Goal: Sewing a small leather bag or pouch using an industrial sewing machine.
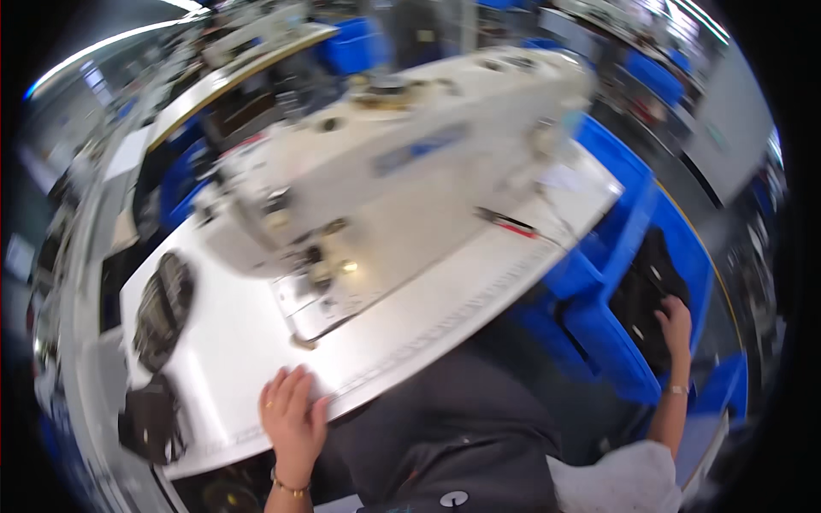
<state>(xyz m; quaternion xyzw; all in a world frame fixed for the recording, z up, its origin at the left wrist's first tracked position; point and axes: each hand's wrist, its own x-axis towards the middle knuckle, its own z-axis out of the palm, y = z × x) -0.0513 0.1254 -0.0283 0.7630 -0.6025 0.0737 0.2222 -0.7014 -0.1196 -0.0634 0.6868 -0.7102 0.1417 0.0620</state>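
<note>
- Motion blur softens the whole scene, and the sewing machine (410,167) looks smeared, so I can't make out its needle; a small light glows near the presser area.
- The dark rim of the lens cuts off the room around me, and the workstations at the back are too blurred to sort out.
- Below the front edge of the white tabletop (227,342), my lap in dark clothing (453,419) fills the lower middle and runs out of the picture.
- My left hand (292,415) lies palm down at the front edge of the tabletop, open and holding nothing, fingers extended and thumb a little apart.
- My right hand (676,327) reaches into the blue bin (699,265) on my right, fingers bent over the dark cloth (643,286); I can't tell whether they grip it or only touch it.
- That cloth lies inside the bin, with small pale spots on it; how many pieces there are is unclear.
- On the left of the tabletop sit a dark, striped-looking bundle (162,312) and, nearer to me, a darker bundle (150,419), both too blurred to identify.
- A slim tool with a red part (513,225) lies beside the machine's body, toward its right end.
</note>
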